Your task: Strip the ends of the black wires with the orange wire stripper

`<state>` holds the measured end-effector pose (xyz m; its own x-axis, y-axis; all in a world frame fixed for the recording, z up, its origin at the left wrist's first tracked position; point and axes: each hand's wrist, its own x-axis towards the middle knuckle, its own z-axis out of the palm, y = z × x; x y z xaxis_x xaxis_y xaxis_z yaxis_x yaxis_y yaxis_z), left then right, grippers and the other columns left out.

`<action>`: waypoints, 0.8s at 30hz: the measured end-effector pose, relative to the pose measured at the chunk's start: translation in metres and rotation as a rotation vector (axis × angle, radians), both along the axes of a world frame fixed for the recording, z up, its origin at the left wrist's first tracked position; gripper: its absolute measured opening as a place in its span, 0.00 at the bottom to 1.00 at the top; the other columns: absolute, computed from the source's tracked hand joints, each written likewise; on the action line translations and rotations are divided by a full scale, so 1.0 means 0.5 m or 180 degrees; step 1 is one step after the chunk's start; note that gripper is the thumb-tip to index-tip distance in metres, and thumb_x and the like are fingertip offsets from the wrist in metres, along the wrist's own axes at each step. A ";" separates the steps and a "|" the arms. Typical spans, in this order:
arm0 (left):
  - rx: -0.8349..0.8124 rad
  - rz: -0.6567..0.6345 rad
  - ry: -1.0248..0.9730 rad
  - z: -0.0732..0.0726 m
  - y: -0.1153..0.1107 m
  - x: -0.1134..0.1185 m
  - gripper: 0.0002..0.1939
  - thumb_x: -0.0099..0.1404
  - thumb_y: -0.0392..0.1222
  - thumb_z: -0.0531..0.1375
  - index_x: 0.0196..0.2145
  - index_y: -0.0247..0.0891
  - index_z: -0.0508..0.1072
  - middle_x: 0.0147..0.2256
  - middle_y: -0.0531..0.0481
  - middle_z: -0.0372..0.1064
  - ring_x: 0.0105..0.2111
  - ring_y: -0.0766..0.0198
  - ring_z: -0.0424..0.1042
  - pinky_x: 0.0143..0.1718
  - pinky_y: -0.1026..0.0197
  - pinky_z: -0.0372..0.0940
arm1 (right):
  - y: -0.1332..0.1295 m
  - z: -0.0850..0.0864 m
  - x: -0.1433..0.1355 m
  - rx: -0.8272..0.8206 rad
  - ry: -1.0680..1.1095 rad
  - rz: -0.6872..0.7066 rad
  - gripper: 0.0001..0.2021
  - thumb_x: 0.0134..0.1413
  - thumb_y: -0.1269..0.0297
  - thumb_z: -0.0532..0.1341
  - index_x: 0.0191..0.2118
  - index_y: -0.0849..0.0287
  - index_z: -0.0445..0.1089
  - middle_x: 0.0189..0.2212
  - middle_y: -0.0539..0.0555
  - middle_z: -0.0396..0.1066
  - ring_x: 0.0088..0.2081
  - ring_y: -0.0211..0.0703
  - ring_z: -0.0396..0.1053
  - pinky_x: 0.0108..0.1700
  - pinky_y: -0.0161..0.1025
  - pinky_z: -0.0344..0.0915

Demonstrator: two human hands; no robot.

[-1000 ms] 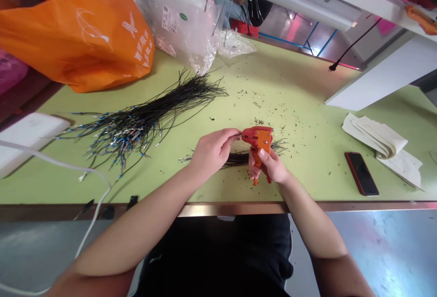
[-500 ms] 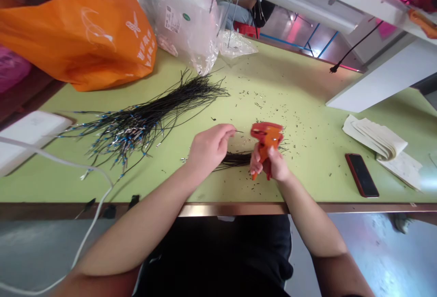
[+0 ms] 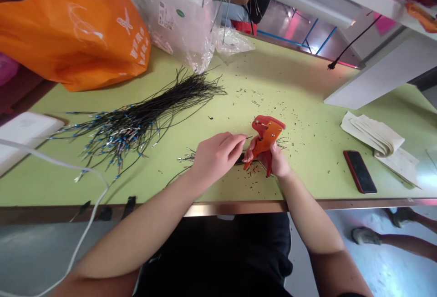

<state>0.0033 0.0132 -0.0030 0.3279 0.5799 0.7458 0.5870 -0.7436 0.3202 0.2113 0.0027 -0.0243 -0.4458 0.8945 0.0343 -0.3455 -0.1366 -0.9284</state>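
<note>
My right hand (image 3: 273,157) is wrapped round the handles of a red and orange wire stripper (image 3: 268,134), its jaws turned to the left. Just left of the tool, my left hand (image 3: 218,153) pinches a thin black wire (image 3: 248,137), whose short end sticks out past the fingertips. Below both hands a small bundle of black wires (image 3: 239,160) lies on the table, partly covered by them; its metal-tipped ends (image 3: 187,156) show at the left. A larger bundle of black wires (image 3: 164,101) with blue and silver ends lies farther left.
Black scraps (image 3: 257,102) are scattered over the green table (image 3: 290,74). An orange bag (image 3: 78,37) and clear plastic bags (image 3: 180,19) stand at the back left. At right lie a phone (image 3: 360,172) and folded papers (image 3: 373,135). A white cable (image 3: 64,165) crosses the left side.
My left hand has moved right and slightly down with the wire. The wire stripper has tilted in my right hand, its handles swinging left. A person's feet have come into view at lower right.
</note>
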 end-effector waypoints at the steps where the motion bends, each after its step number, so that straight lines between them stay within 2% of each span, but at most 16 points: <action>1: 0.0026 0.0037 0.0020 -0.001 -0.001 0.001 0.07 0.75 0.35 0.58 0.40 0.38 0.77 0.26 0.54 0.74 0.26 0.67 0.72 0.27 0.64 0.62 | 0.000 -0.002 -0.001 -0.0035 -0.0058 0.0032 0.30 0.58 0.30 0.60 0.42 0.56 0.72 0.30 0.54 0.73 0.34 0.48 0.76 0.41 0.49 0.78; 7: 0.0060 0.0300 0.0252 -0.009 -0.003 0.001 0.09 0.74 0.37 0.58 0.38 0.41 0.78 0.24 0.54 0.72 0.26 0.66 0.71 0.25 0.64 0.58 | -0.001 -0.012 -0.005 -0.0068 -0.0306 0.0081 0.30 0.57 0.28 0.59 0.40 0.55 0.71 0.31 0.55 0.73 0.40 0.51 0.77 0.42 0.50 0.79; 11: 0.0055 0.0275 0.0293 -0.011 -0.008 0.007 0.08 0.74 0.37 0.59 0.39 0.40 0.78 0.26 0.53 0.75 0.27 0.65 0.73 0.25 0.63 0.60 | -0.001 -0.025 -0.010 -0.0109 -0.0438 -0.0018 0.32 0.57 0.26 0.57 0.38 0.55 0.71 0.32 0.57 0.74 0.42 0.53 0.77 0.42 0.51 0.80; 17: 0.0290 0.0232 0.0266 -0.005 -0.012 0.015 0.07 0.74 0.35 0.59 0.41 0.38 0.78 0.27 0.53 0.76 0.25 0.66 0.73 0.24 0.63 0.61 | -0.002 -0.035 -0.015 -0.0260 -0.0384 -0.0335 0.29 0.56 0.29 0.61 0.42 0.53 0.72 0.33 0.57 0.75 0.44 0.55 0.77 0.41 0.52 0.80; 24: 0.0422 0.0149 0.0224 0.005 -0.017 0.017 0.05 0.72 0.32 0.60 0.40 0.39 0.76 0.25 0.55 0.73 0.24 0.66 0.71 0.25 0.62 0.63 | -0.003 -0.051 -0.014 -0.0392 -0.0458 -0.0552 0.34 0.51 0.26 0.61 0.47 0.53 0.71 0.38 0.58 0.76 0.46 0.56 0.77 0.41 0.51 0.80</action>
